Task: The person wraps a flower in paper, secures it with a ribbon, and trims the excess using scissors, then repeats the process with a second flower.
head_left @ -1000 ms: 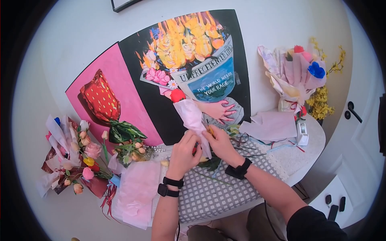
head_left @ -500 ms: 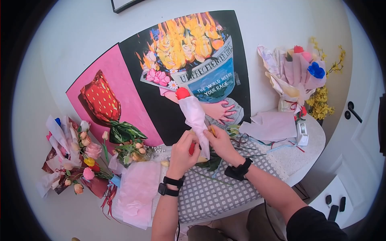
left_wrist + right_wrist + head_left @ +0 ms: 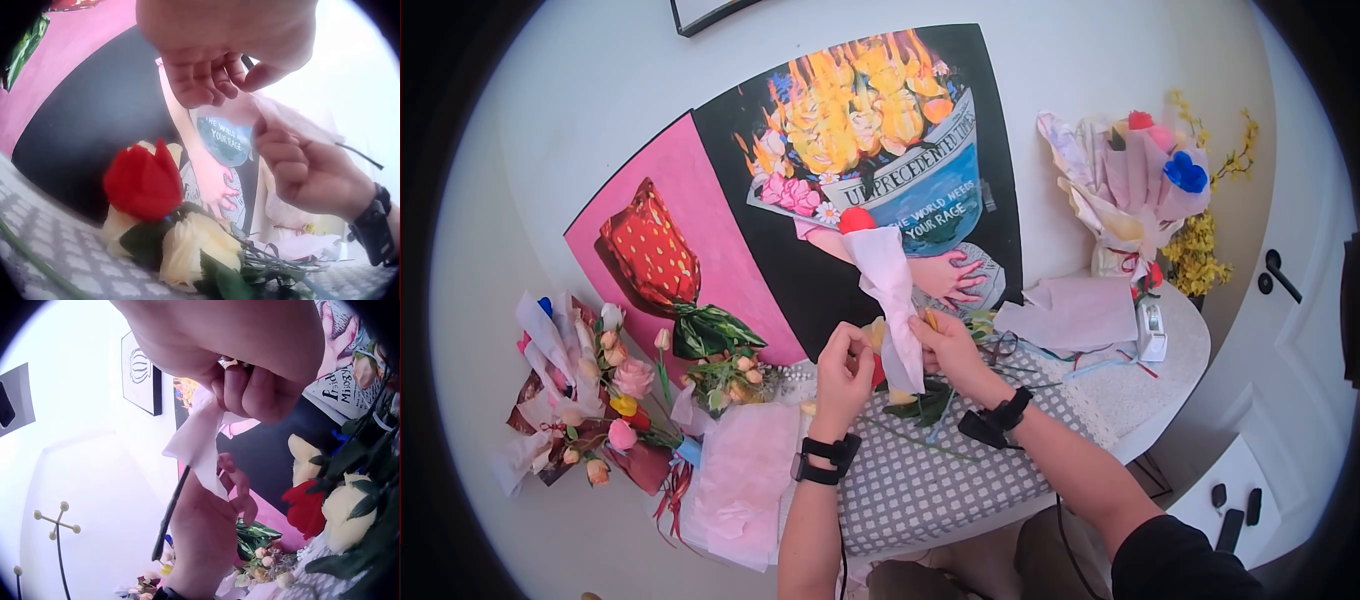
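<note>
My right hand grips a pale pink paper wrap around a flower whose red bloom shows at the top. Something small and orange pokes out by its fingers. In the right wrist view a dark stem sticks out of the flared paper end below the right hand. My left hand hovers just left of the wrap with loosely bent fingers, and nothing shows in it. The left wrist view has this left hand above the paper, near the right hand.
Behind the hands, a red flower and cream roses lie on the checked cloth. Pink paper sheets lie at left, beside bouquets. At right are another sheet, a tape dispenser and a wrapped bouquet.
My left hand has come off the paper and shifted left. The wrap's lower part stands uncovered, its bloom a little more to the right than at first, still in my right hand.
</note>
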A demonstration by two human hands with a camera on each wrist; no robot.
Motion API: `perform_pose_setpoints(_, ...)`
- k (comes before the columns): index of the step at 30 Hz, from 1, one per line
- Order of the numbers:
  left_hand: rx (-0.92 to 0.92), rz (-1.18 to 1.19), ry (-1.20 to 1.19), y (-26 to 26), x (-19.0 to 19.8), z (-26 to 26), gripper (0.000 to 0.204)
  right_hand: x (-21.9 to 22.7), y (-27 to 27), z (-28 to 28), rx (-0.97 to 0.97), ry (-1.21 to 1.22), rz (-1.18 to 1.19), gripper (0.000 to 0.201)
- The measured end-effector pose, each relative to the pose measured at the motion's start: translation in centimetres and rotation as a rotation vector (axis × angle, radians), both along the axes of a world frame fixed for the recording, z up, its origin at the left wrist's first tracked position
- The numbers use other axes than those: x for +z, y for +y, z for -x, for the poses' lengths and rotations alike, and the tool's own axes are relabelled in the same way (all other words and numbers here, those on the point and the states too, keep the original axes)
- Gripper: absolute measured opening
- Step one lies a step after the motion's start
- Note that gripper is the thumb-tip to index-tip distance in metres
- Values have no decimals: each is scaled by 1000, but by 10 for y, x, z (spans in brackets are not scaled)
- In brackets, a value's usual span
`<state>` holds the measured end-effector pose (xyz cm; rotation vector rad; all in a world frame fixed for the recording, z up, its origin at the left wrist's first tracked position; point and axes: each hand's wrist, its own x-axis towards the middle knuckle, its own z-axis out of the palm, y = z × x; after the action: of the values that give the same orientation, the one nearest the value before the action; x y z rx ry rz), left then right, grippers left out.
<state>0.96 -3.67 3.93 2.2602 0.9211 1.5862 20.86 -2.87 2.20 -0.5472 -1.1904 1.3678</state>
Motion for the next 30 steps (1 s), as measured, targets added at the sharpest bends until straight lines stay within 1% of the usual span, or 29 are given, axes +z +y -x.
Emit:
perform_pose_setpoints(2, -51, 74, -70, 8, -7, 4, 5, 1, 1, -2, 115, 73, 53, 18)
perform_pose_setpoints(3, -49, 72, -72, 12, -10, 6, 5, 2, -1, -4, 117, 72, 52, 18)
perform_pose_setpoints(5, -164, 181, -243, 15, -11, 10, 10, 7, -3, -5, 129, 78, 82, 18)
perform_pose_setpoints(6, -162, 177, -244, 15, -11, 13, 10, 8, -4, -4, 132, 75, 79, 18)
perform_pose_setpoints(8, -210, 367, -292, 11, -4, 15, 21, 7, -5, -2, 107, 7, 41, 20)
perform_pose_setpoints(9, -208, 364, -296, 10, -3, 15, 21, 7, -6, -1, 109, 3, 39, 20)
perform_pose_setpoints(11, -344, 510, -328, 5, -1, 8, 30, 7, -11, 4, 146, -59, 44, 21)
perform_pose_setpoints(12, -378, 511, -313, 2, 1, 3, 32, 8, -14, 7, 152, -65, 44, 21)
perform_pose_setpoints(13, -371, 508, -323, 2, 0, 3, 32, 10, -16, 10, 108, -81, 41, 22)
perform_pose_setpoints(14, -424, 532, -287, 2, -1, 4, 31, 10, -18, 14, 65, -97, 37, 23)
perform_pose_setpoints(15, -476, 555, -251, 3, -1, 6, 31, 9, -16, 16, 76, -106, 36, 23)
perform_pose_setpoints(16, -506, 588, -318, 3, -2, 5, 30, 6, -11, 16, -11, -119, 14, 24)
perform_pose_setpoints(17, -499, 583, -329, 4, -3, 6, 30, 0, -5, 14, -98, -131, -9, 25)
perform_pose_setpoints(18, -489, 587, -311, 6, -4, 8, 29, -12, 10, 6, -122, -225, -6, 25)
perform_pose_setpoints(19, -483, 592, -291, 6, -4, 9, 28, -10, 9, 9, -114, -233, -8, 25)
perform_pose_setpoints(21, -446, 563, -325, 5, -3, 5, 28, -8, 6, 11, -354, -171, -208, 24)
perform_pose_setpoints(23, -413, 529, -360, 6, -3, 2, 28, 1, -1, 14, -326, -145, -203, 23)
perform_pose_setpoints(25, -432, 520, -360, 6, -4, 3, 27, 0, -3, 16, -305, -248, -322, 21)
perform_pose_setpoints(29, -436, 526, -366, 5, -4, 3, 27, 0, -8, 15, -302, -307, -288, 18)
perform_pose_setpoints(30, -414, 542, -365, 6, -5, 3, 28, -3, -4, 15, -348, -307, -312, 18)
